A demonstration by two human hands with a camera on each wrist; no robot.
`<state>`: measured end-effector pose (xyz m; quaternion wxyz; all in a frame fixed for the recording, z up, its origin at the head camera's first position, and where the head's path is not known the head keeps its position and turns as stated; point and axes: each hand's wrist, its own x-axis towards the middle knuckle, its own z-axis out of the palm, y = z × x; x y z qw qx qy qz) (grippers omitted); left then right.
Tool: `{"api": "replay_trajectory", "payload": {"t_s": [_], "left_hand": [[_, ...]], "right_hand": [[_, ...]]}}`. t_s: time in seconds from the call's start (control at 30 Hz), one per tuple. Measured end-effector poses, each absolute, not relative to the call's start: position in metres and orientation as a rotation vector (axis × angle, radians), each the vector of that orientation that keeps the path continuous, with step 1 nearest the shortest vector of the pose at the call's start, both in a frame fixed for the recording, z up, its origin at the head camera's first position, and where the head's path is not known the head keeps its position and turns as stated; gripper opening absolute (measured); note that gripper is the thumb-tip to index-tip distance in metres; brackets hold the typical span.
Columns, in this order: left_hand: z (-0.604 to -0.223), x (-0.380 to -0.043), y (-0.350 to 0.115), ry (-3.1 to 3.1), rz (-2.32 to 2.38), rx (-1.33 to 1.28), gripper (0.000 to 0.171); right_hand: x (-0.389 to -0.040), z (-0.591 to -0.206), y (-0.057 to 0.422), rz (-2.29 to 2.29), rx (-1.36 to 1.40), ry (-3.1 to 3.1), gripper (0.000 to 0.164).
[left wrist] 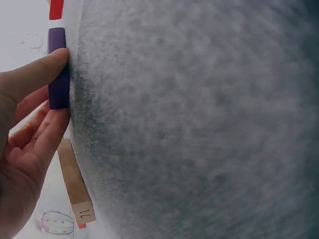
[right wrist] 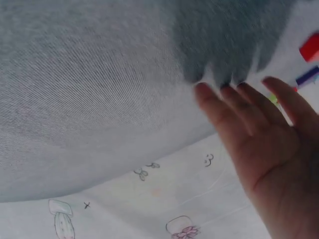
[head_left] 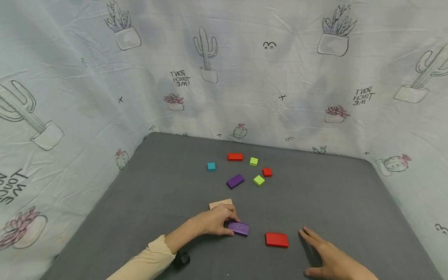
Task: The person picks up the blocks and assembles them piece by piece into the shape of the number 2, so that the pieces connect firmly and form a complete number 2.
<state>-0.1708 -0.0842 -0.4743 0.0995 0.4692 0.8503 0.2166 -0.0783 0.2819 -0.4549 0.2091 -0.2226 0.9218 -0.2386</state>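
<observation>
Near the middle of the grey surface, my left hand [head_left: 216,221] pinches a purple block [head_left: 239,228] between thumb and fingers. In the left wrist view, the thumb lies across one face of that purple block [left wrist: 58,90], which stands close to the cloth. Just behind the hand lies a plain wooden block [head_left: 219,203], partly hidden by it; a number shows on the end of this wooden block [left wrist: 75,174] in the left wrist view. A red block [head_left: 276,240] lies between my two hands. My right hand [head_left: 332,257] hovers to its right, fingers extended, holding nothing [right wrist: 266,144].
Farther back lie a second purple block [head_left: 235,181], a long red block [head_left: 235,156], a small red block [head_left: 267,172], a blue block [head_left: 211,167] and two lime-green blocks [head_left: 259,180]. A cactus-print cloth [head_left: 245,77] hangs around the grey surface [head_left: 168,175].
</observation>
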Motion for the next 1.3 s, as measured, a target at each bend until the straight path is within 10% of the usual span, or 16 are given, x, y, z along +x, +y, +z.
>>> {"api": "replay_trajectory", "payload": {"t_s": [0.7,1.3], "left_hand": [[-0.475,-0.170,-0.081,2.525,0.661,1.357,0.030],[-0.476,-0.173,-0.084,2.491,0.710,1.390,0.029]], "right_hand": [[-0.093,-0.466,0.238,-0.530,-1.010,2.914,0.028],[-0.108,-0.466,0.245,-1.037,-1.328,2.934,0.033]]}}
